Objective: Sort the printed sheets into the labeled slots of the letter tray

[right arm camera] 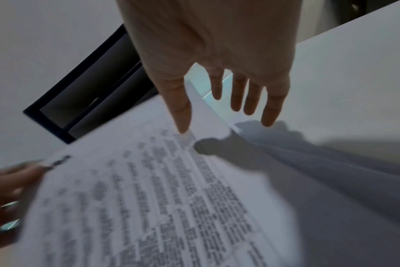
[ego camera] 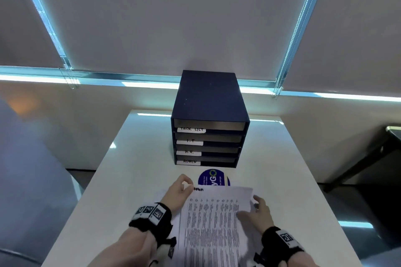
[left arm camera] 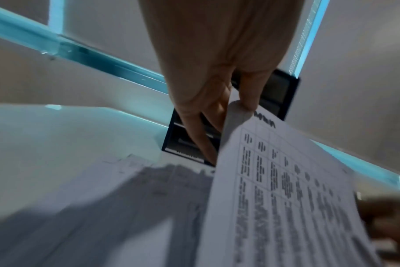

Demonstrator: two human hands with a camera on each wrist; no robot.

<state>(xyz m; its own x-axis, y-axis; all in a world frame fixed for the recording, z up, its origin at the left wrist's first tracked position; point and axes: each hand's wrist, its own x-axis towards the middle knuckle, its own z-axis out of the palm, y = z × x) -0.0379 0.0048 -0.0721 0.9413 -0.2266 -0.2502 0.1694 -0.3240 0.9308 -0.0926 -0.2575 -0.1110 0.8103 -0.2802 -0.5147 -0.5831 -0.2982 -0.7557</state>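
Left wrist view: the left hand point(left arm camera: 217, 59) pinches the far left corner of a thin white printed sheet point(left arm camera: 292, 189), thumb on the upper face and fingers point(left arm camera: 199, 130) beneath, the corner curling up off the surface. The sheet carries a ruled grid of dense black type with a short handwritten word at its top edge; the word is too blurred to read.

The right hand point(right arm camera: 217, 54) is spread, fingers straight and apart; its thumb tip meets the sheet's right edge, while the other fingers hang above the worktop beside it. Each wrist wears a black fabric band point(ego camera: 152, 217) bearing square black-and-white markers.

Under the lifted sheet lie further white printed sheets point(left arm camera: 117, 207), flat on the smooth, glossy white worktop point(ego camera: 293, 169). Just beyond the sheet's top edge sits a round blue sticker point(ego camera: 211, 179) with white and green lettering, partly covered by the paper.

Further back stands the dark navy box-shaped letter tray point(ego camera: 208, 102), matt, with four stacked open slots. White strip labels on the slot fronts read, top to bottom, TASK LIST, I.T, H.R., ADMIN. Behind it hang grey roller blinds point(ego camera: 173, 17).
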